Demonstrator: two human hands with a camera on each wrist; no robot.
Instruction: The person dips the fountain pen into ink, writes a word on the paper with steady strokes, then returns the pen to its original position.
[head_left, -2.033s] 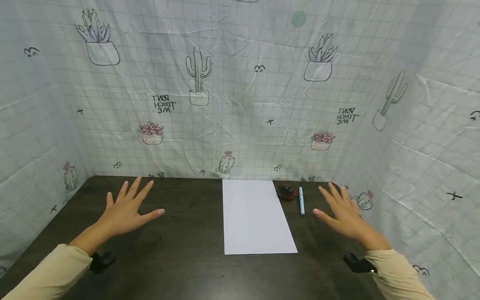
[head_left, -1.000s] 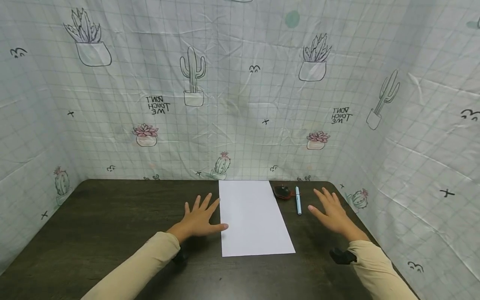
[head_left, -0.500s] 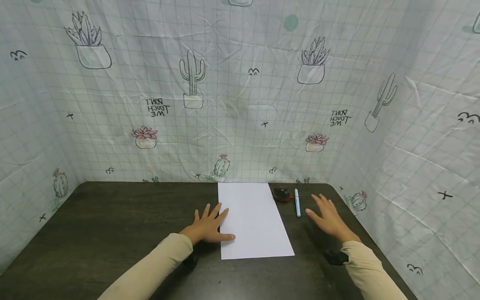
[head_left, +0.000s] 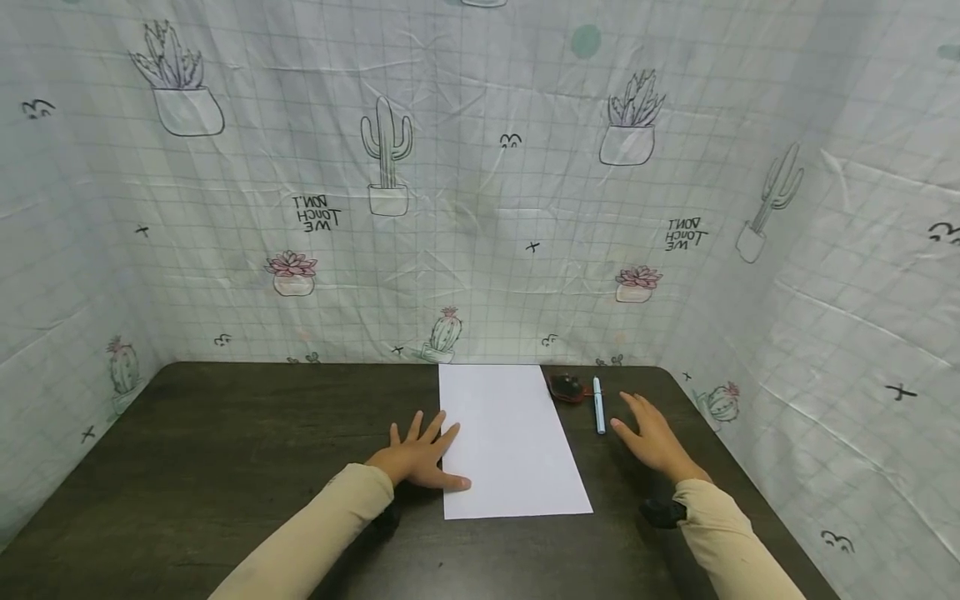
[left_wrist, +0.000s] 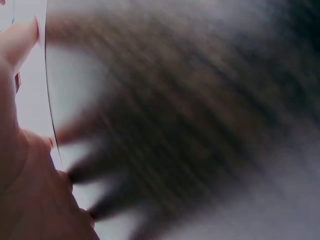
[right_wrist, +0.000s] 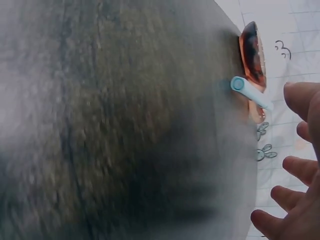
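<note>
A person in beige sleeves [head_left: 322, 525] works at a dark wood-grain table [head_left: 225, 483] with rounded far corners, a soft patch of glare on its near side. A sheet of white paper [head_left: 510, 450] lies flat on the tabletop, long side running away from the person, its far end at the table's back edge. The left hand [head_left: 420, 464] lies across the paper's left edge, fingers spread wide and released, thumb over the white sheet. The right hand [head_left: 654, 442] is just right of a pale blue pen [head_left: 598, 407], its fingers extended and loosely bent, free of any grasp. The pen lies to the right of the paper; between the two, near the back edge, sits a glossy black-and-red object [head_left: 567, 387], its exact nature hard to make out. A black device [head_left: 662, 512] shows at the right wrist. Pale, creased cloth [head_left: 465, 258] hangs behind the table and along both sides, printed with grid lines, potted cacti, pink-topped succulents and mirror-reversed lettering.
</note>
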